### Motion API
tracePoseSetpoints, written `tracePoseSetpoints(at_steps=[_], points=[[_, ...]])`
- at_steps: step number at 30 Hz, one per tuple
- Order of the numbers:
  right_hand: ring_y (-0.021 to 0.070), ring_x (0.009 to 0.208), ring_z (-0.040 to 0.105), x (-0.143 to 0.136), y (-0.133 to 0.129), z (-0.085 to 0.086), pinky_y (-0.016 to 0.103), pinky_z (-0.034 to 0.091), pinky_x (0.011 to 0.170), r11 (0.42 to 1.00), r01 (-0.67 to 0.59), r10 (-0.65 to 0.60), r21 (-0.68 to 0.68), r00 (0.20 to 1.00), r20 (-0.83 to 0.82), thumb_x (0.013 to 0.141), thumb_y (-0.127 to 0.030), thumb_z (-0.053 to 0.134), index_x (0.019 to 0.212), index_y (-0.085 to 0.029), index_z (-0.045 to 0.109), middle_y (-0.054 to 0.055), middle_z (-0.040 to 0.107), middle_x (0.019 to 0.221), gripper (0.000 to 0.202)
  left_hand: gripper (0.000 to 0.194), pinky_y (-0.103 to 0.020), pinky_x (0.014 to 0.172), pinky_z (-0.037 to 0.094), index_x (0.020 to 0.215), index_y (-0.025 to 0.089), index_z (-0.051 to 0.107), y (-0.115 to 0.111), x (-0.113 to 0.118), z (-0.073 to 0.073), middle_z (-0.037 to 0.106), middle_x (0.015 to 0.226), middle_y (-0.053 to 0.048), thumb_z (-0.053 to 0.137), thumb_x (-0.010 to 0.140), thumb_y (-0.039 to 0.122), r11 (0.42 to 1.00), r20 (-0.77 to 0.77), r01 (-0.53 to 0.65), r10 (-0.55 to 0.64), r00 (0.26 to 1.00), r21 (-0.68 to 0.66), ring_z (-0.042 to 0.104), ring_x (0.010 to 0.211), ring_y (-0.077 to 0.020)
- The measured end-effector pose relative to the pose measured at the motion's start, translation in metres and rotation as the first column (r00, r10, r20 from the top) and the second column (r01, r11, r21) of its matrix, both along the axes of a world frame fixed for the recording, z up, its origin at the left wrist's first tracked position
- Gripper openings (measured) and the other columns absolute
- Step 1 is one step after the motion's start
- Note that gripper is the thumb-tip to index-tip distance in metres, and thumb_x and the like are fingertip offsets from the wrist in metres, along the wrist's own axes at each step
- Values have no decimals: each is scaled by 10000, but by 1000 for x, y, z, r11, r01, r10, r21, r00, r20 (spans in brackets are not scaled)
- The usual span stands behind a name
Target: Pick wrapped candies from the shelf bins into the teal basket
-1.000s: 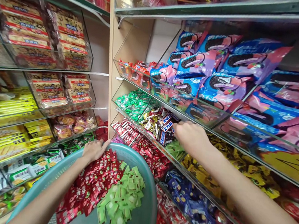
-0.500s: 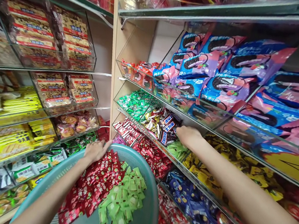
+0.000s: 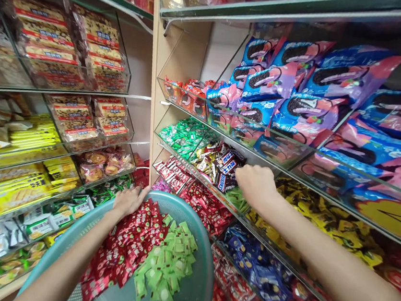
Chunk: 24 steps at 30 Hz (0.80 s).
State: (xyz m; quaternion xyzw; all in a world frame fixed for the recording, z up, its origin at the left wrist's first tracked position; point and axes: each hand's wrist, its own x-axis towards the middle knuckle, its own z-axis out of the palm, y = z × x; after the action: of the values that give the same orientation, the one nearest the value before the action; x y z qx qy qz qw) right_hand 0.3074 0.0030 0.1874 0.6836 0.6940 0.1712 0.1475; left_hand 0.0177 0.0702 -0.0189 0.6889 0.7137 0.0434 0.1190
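Observation:
My left hand (image 3: 128,200) grips the far rim of a round teal basket (image 3: 196,246) held low in front of me. Inside the basket lie a heap of small red-wrapped candies (image 3: 122,250) and a heap of light green-wrapped candies (image 3: 165,267). My right hand (image 3: 256,186) reaches into a clear shelf bin, fingers curled down among green-wrapped sweets (image 3: 236,199), right beside dark Snickers bars (image 3: 226,165). Whether the fingers hold any sweets is hidden.
Clear acrylic bins on the right shelf hold blue-and-pink Oreo packs (image 3: 299,108), green candies (image 3: 182,136), red KitKat pieces (image 3: 172,174) and yellow sweets (image 3: 337,224). The left shelves carry boxed biscuits (image 3: 49,41) and yellow wafer packs (image 3: 18,192). A wooden upright (image 3: 155,68) divides the two units.
My right hand dipped further into the bin and then lifted a little over the green sweets. The view shifted slightly; my left hand stayed on the basket rim.

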Motion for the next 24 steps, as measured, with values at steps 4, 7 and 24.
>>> tracePoseSetpoints(at_steps=[4, 7, 24], points=[[201, 761, 604, -25, -44, 7, 286, 395, 625, 984, -174, 176, 33, 983, -50, 748, -20, 456, 778, -132, 648, 121, 658, 777, 225, 781, -440, 874, 350, 985, 192, 587, -1, 1, 2, 653, 1016, -150, 33, 738, 685, 1000, -14, 5, -5, 1000, -9, 566, 1001, -295], [163, 725, 570, -44, -64, -13, 266, 377, 618, 937, -316, 339, 146, 924, -176, 758, -42, 453, 792, -147, 640, 90, 645, 751, 217, 768, -439, 865, 358, 998, 200, 585, -2, 2, 4, 644, 1054, -142, 42, 742, 679, 1000, -16, 1, -1, 1000, -17, 565, 1005, -294], [207, 1320, 152, -62, -128, -210, 368, 233, 1043, 997, 74, -3, 8, 139, -990, 822, -362, 449, 1390, -226, 129, 71, 132, 1454, 666, 792, -427, 832, 396, 1066, 180, 570, -42, -56, 5, 641, 1060, -151, 48, 740, 678, 977, -21, -162, 161, 987, -137, 586, 978, -306]])
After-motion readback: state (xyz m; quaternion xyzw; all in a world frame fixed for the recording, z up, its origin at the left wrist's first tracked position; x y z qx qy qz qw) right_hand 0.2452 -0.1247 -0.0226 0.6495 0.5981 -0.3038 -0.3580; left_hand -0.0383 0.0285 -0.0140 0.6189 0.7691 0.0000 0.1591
